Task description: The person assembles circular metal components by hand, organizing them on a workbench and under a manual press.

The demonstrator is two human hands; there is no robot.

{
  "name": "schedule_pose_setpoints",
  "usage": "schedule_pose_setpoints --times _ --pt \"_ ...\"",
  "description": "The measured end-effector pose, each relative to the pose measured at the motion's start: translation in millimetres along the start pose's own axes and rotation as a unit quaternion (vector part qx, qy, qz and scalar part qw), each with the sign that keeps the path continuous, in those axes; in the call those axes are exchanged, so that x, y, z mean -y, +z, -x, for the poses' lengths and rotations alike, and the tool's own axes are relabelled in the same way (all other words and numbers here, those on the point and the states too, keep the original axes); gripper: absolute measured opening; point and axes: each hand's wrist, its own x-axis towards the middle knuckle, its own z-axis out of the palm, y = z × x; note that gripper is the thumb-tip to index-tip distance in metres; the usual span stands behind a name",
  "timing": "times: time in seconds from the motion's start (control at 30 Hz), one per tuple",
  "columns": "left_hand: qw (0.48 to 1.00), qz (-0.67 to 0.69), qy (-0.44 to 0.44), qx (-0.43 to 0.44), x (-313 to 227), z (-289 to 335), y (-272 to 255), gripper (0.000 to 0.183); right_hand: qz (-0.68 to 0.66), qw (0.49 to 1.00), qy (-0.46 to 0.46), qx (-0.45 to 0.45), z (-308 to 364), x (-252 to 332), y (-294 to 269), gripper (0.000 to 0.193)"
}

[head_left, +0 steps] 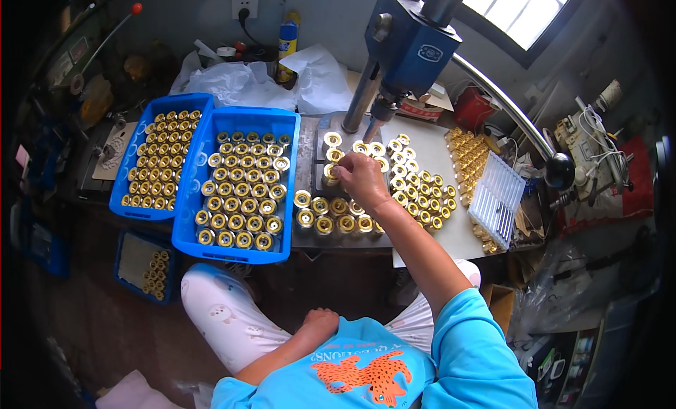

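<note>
My right hand (362, 178) reaches over the bench, its fingers closed on a brass-and-silver cylindrical fitting (330, 174) at the end of a row on a dark fixture. The hand partly covers that row. More fittings (324, 224) stand upright just in front of it. Above and behind the hand rises a blue bench press (412, 46); its spindle (384, 108) points down near the fittings. My left hand (320, 323) rests in my lap, away from the bench, with its fingers curled in and nothing visible in them.
Left on the bench, two blue trays (236, 256) (141, 212) hold rows of fittings. To the right are loose fittings (415, 191), brass parts (465, 152) and a clear plastic rack (496, 198). The press lever's black knob (560, 171) juts out at right. A smaller bin (127, 275) sits low left.
</note>
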Motion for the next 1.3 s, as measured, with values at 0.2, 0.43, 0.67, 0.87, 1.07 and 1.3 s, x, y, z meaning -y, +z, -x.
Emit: schedule_pose_setpoints --times 0.2,0.43,0.67,0.87,1.07,1.3 --pt "1.000 -0.020 0.003 -0.010 1.2 -1.8 6.6 0.025 0.090 0.994 -0.060 -0.021 2.8 -0.8 8.9 0.013" --pt "1.000 -0.018 0.004 -0.022 4.0 -0.3 9.1 0.023 0.026 0.994 -0.055 -0.090 10.5 -9.9 -12.6 0.015" --pt "1.000 -0.019 0.010 -0.008 -0.4 0.1 1.4 0.024 0.089 0.986 0.058 -0.125 -1.2 -82.6 -47.1 0.020" --pt "1.000 -0.009 0.003 0.011 -2.4 -0.4 -4.2 0.025 0.007 0.979 0.171 -0.108 -5.7 -87.5 -47.5 0.018" --pt "1.000 -0.019 0.006 0.009 -2.5 -1.4 -0.9 0.026 -0.038 0.999 0.018 0.004 18.9 -41.7 -41.9 0.019" --pt "1.000 -0.023 0.012 -0.011 -0.5 -0.4 2.6 0.024 0.082 0.994 0.004 0.073 19.0 -16.9 -35.8 0.018"
